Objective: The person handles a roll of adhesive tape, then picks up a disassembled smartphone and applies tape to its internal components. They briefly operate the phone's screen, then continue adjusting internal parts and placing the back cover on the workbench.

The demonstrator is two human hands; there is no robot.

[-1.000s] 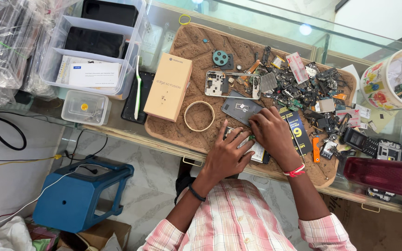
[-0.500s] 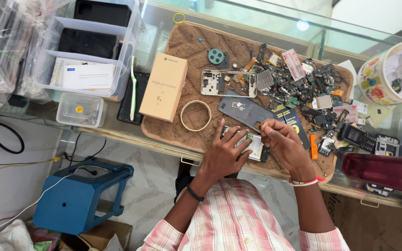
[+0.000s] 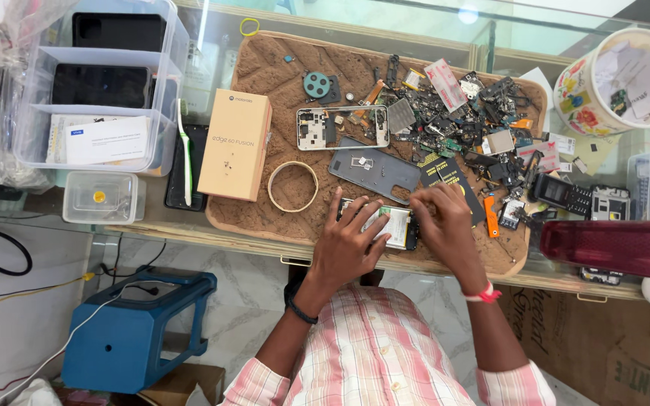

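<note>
Both hands worked on an opened phone [image 3: 389, 225] that lay at the near edge of a brown mat [image 3: 265, 68] on the glass table [image 3: 212, 34].

The left hand [image 3: 347, 244] lay flat on the phone's left part, its fingers [image 3: 355, 213] spread and pressing down, gripping nothing. The right hand [image 3: 445, 218] sat on the phone's right end with its fingers curled inward over the edge; whether they pinched a tool or a part could not be told. A black band circled the left wrist and a red one the right. Between the hands a pale, greenish inner part of the phone showed.

Just beyond the phone lay a grey back cover [image 3: 374, 171], and beyond that a bare phone frame [image 3: 342, 126]. To the left of the cover a tape ring [image 3: 293, 186] rested on the mat, and further left stood a tan box [image 3: 236, 144]. A round camera ring [image 3: 316, 84] lay near the mat's far side. On the right part of the mat a heap of small parts [image 3: 460, 120] spread out, with an orange tool [image 3: 491, 216] just beside the right hand.

Off the mat, clear bins [image 3: 99, 83] stood at the left with dark phones inside, and a toothbrush [image 3: 185, 154] lay beside them. A flowered tub [image 3: 626, 79] stood at the far right, a red case [image 3: 615, 248] near the table's near edge, and a blue stool [image 3: 133, 331] on the floor below.
</note>
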